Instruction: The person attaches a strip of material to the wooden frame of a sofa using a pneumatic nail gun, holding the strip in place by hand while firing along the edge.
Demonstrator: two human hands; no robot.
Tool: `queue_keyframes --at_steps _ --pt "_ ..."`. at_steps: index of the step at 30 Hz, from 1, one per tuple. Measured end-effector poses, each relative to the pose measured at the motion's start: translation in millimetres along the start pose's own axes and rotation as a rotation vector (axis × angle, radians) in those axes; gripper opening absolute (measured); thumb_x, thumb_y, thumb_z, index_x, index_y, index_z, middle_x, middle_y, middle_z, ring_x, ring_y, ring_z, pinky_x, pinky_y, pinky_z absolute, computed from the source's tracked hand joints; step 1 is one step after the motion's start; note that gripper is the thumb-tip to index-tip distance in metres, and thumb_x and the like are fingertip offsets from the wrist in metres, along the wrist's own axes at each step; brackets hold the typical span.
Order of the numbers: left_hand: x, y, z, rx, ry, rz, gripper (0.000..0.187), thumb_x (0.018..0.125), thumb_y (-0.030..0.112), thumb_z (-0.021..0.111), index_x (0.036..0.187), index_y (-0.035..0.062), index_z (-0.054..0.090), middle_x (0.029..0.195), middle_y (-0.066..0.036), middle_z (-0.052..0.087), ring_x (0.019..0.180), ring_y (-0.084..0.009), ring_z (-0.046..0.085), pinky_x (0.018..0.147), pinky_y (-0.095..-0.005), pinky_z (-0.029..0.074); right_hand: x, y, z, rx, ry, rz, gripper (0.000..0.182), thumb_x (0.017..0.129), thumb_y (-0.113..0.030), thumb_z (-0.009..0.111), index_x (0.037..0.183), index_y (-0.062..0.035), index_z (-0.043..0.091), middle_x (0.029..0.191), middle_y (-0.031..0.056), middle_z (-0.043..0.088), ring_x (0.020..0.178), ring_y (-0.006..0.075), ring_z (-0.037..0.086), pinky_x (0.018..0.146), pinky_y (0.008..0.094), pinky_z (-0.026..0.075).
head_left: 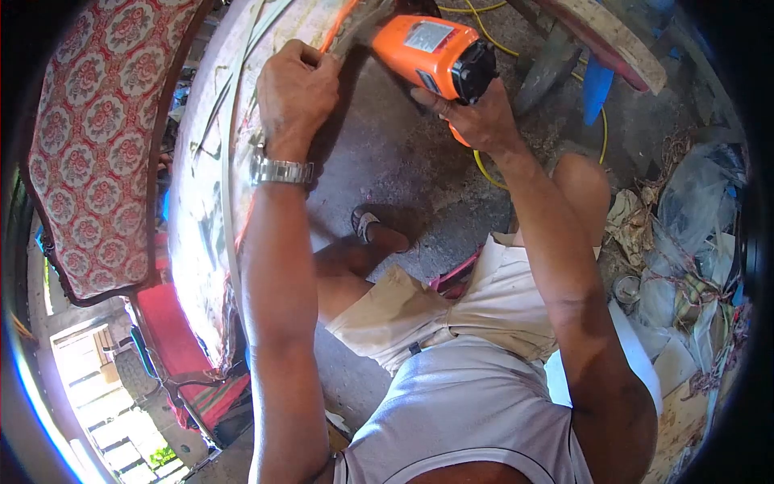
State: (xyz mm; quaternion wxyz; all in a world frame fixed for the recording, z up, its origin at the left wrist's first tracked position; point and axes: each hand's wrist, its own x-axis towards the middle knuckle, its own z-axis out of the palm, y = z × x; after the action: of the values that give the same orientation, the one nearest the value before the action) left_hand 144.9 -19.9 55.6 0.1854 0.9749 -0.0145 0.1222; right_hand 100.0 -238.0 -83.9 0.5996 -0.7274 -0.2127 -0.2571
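Note:
At the top of the head view, my right hand (488, 121) is wrapped around the handle of an orange staple gun (431, 52) with a black end cap. Its nose points left at the rim of a large, pale, curved piece covered in sheeting (201, 153). My left hand (297, 89), with a metal watch at the wrist, is closed at that rim, just left of the tool. A thin orange strip (339, 22) runs up from its fingertips, which seem to pinch it. Loose pale straps (234, 68) lie along the covering.
A red floral upholstered panel (97, 161) stands at the left, above a red cushioned piece (173, 331). A yellow hose (488, 173) loops across the concrete floor. Plastic bags (697, 202) and scraps are heaped at the right. A wooden piece (621, 40) juts in at upper right.

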Motion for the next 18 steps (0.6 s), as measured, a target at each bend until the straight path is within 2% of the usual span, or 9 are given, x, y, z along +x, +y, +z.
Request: queue_keyframes --at_steps 3,4,6,7,9,10,13,15,18 --pt "-1.8 4.0 -1.8 0.042 0.007 -0.082 0.027 0.085 0.030 0.073 0.088 0.0033 0.076 0.085 -0.020 0.076 0.085 -0.0379 0.074 0.081 -0.0474 0.057 3.9 -5.6 -1.3 0.003 -0.018 -0.028 0.044 0.093 -0.036 0.081 0.125 -0.0066 0.071 0.111 0.0113 0.077 0.102 0.0323 0.074 0.090 0.0418 0.058" --pt "-2.0 3.3 -1.2 0.053 0.014 -0.069 0.027 0.085 0.030 0.073 0.088 0.0032 0.076 0.085 -0.021 0.076 0.085 -0.0382 0.074 0.081 -0.0477 0.057 4.5 -8.4 -2.3 -0.027 -0.031 -0.048 0.044 0.093 -0.036 0.081 0.124 -0.0065 0.071 0.111 0.0112 0.077 0.102 0.0324 0.074 0.090 0.0420 0.058" --pt "-1.2 0.5 0.8 0.077 0.031 -0.042 0.026 0.085 0.029 0.072 0.088 0.0031 0.075 0.086 -0.021 0.076 0.086 -0.0389 0.074 0.082 -0.0481 0.057 2.9 -11.5 -2.3 0.079 -0.044 0.103 0.041 0.094 -0.034 0.080 0.124 -0.0068 0.071 0.110 0.0090 0.077 0.097 0.0279 0.075 0.086 0.0403 0.059" --pt "0.0 -0.9 1.8 0.068 0.024 -0.028 0.024 0.088 0.026 0.073 0.090 0.0019 0.073 0.082 -0.016 0.075 0.077 -0.0293 0.072 0.073 -0.0406 0.057 1.9 -12.4 -2.6 0.131 -0.050 0.179 0.040 0.095 -0.034 0.080 0.123 -0.0069 0.071 0.109 0.0080 0.077 0.094 0.0257 0.075 0.085 0.0395 0.059" --pt "1.8 -1.4 2.9 0.052 0.007 -0.002 0.021 0.094 0.019 0.076 0.092 -0.0007 0.069 0.073 -0.007 0.073 0.059 -0.0102 0.068 0.054 -0.0255 0.055 5.2 -7.6 3.5 0.056 -0.003 0.081 0.039 0.095 -0.033 0.081 0.121 -0.0065 0.072 0.103 0.0058 0.076 0.085 0.0196 0.073 0.079 0.0369 0.059" --pt "1.9 -0.4 2.4 0.068 -0.005 -0.003 0.021 0.094 0.019 0.076 0.093 -0.0010 0.070 0.074 -0.007 0.073 0.059 -0.0105 0.068 0.055 -0.0257 0.055 6.3 -6.8 4.3 0.018 0.019 0.031 0.038 0.095 -0.033 0.081 0.120 -0.0064 0.072 0.100 0.0048 0.076 0.081 0.0165 0.072 0.076 0.0356 0.059" --pt "1.0 12.5 -9.2 0.023 -0.083 -0.073 0.021 0.094 0.019 0.075 0.094 -0.0023 0.071 0.077 -0.009 0.074 0.059 -0.0115 0.068 0.055 -0.0261 0.055 6.4 -17.1 -5.7 0.071 -0.048 0.207 0.039 0.093 -0.035 0.083 0.116 -0.0057 0.073 0.089 0.0028 0.073 0.072 0.0103 0.068 0.067 0.0318 0.057" --pt "0.4 21.3 -24.0 -0.146 -0.198 -0.218 0.023 0.094 0.019 0.075 0.096 -0.0034 0.071 0.078 -0.009 0.075 0.061 -0.0119 0.069 0.056 -0.0263 0.055 2.4 -15.4 -3.0 0.199 0.008 0.199 0.039 0.092 -0.036 0.084 0.113 -0.0054 0.073 0.083 0.0024 0.072 0.071 0.0104 0.068 0.065 0.0308 0.056" --pt "-0.7 16.3 -37.1 -0.224 -0.216 -0.168 0.025 0.094 0.020 0.076 0.099 -0.0045 0.072 0.079 -0.009 0.075 0.062 -0.0116 0.069 0.058 -0.0262 0.055 -6.2 -8.5 -9.4 0.195 -0.045 0.177 0.038 0.092 -0.036 0.085 0.112 -0.0059 0.073 0.079 0.0018 0.071 0.069 0.0103 0.068 0.063 0.0296 0.056"
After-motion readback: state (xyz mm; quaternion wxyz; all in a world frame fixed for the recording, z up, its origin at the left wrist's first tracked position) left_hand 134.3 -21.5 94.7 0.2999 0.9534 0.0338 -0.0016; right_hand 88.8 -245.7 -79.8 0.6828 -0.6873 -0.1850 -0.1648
